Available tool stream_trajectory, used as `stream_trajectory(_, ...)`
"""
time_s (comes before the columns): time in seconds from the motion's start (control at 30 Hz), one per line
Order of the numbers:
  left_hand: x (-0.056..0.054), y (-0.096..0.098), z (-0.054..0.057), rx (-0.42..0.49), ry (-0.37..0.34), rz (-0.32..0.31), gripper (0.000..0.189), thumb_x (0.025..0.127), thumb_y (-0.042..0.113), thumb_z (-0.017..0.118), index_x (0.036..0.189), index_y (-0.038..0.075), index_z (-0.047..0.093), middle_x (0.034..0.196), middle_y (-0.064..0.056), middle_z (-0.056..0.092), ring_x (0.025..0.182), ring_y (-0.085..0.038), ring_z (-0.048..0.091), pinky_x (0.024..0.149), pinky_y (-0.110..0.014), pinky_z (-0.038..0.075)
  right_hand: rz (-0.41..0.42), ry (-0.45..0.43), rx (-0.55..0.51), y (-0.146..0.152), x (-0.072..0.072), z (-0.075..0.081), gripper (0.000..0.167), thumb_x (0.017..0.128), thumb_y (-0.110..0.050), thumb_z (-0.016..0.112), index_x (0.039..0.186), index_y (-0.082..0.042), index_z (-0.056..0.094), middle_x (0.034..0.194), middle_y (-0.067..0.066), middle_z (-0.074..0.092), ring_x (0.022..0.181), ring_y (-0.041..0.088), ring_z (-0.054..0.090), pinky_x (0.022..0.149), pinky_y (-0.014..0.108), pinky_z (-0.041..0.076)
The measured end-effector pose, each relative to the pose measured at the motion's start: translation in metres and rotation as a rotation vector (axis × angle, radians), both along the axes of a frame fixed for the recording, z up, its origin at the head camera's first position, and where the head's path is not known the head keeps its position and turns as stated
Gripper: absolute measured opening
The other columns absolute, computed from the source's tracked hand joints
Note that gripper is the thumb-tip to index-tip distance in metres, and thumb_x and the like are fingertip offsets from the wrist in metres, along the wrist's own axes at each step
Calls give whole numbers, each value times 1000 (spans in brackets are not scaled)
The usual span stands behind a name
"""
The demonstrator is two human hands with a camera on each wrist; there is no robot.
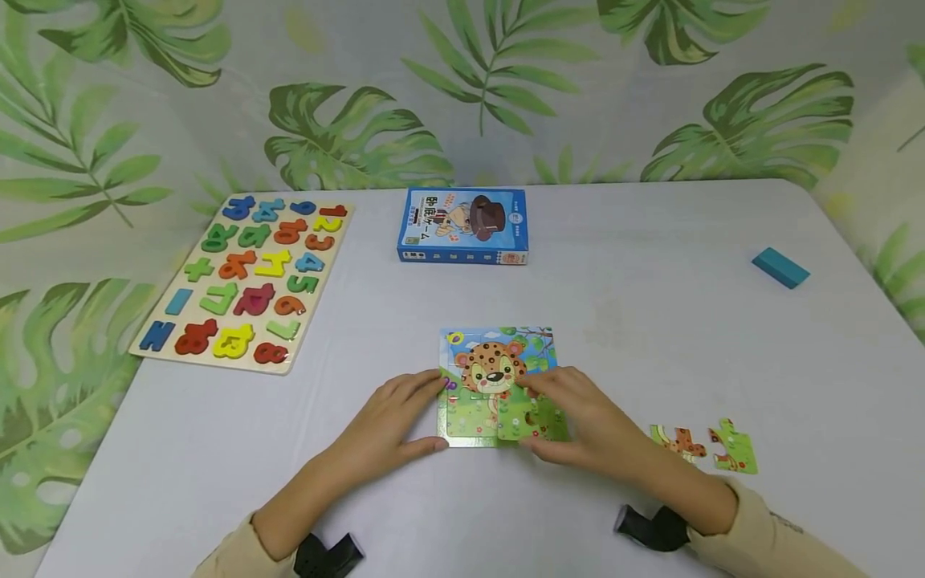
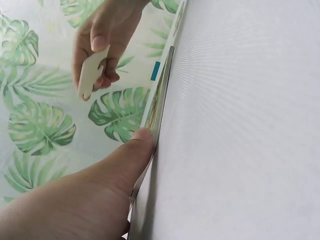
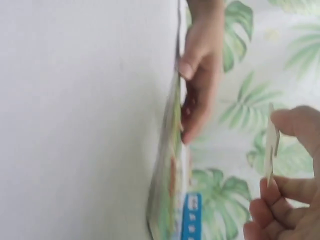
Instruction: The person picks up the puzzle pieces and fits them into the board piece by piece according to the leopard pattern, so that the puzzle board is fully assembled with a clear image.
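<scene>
A jigsaw puzzle board [image 1: 466, 441] with a spotted leopard cub picture lies on the table in front of me. My left hand [image 1: 393, 417] rests at its left side, with the fingertips on the left edge and the thumb at the near-left corner. Over the board's lower right part, my right hand [image 1: 588, 417] pinches a green puzzle piece [image 1: 520, 417] between thumb and fingers. Both wrist views have this piece [image 2: 92, 72] raised above the board, its pale back and side showing. Two loose puzzle pieces [image 1: 735, 447] lie to the right, one partly behind the right forearm.
A wooden number board [image 1: 166, 352] with several coloured numerals stands at the back left. Behind the puzzle is a blue game box [image 1: 462, 226]. One teal block [image 1: 780, 267] lies at the far right. Leaf-patterned cloth [image 1: 506, 104] hangs behind the white table [image 1: 650, 305].
</scene>
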State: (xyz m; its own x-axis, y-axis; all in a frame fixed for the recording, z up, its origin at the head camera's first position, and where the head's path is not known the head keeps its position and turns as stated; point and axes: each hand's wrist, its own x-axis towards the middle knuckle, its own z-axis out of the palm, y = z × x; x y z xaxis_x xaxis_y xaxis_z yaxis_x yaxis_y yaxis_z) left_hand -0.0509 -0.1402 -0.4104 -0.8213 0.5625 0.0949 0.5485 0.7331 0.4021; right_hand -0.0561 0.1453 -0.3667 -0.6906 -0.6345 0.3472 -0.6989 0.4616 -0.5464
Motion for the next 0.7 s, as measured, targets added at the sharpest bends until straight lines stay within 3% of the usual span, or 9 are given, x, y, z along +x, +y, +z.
stream_trajectory(0.3,-3,-1,0,-18,26,-30,71,81,53,57,137,14,38,141,3,33,121,-16,33,100,-36,26,-38,-84,99,-42,-9,-26,59,74,-35,72,122,-6,55,108,-2,53,102,13,44,82,31,42)
stream_trajectory(0.53,-4,-2,2,-37,54,-74,61,82,50,56,133,20,44,138,0,36,120,-19,34,99,-38,26,-14,-64,176,-50,-14,-35,59,76,-38,70,123,-5,55,104,-3,53,97,13,45,99,45,28)
stream_trajectory(0.6,-3,-2,3,-40,61,-92,55,83,49,56,131,24,47,138,-2,36,120,-22,35,99,-40,26,-14,-70,179,-51,-15,-35,59,76,-39,69,123,-6,55,102,-4,52,95,12,45,99,46,27)
stream_trajectory(0.7,-3,-2,3,-40,76,-126,48,84,48,56,127,29,52,139,-6,34,120,-24,36,99,-41,26,-14,-80,180,-52,-16,-35,58,76,-40,69,122,-6,56,101,-4,52,91,11,44,91,38,36)
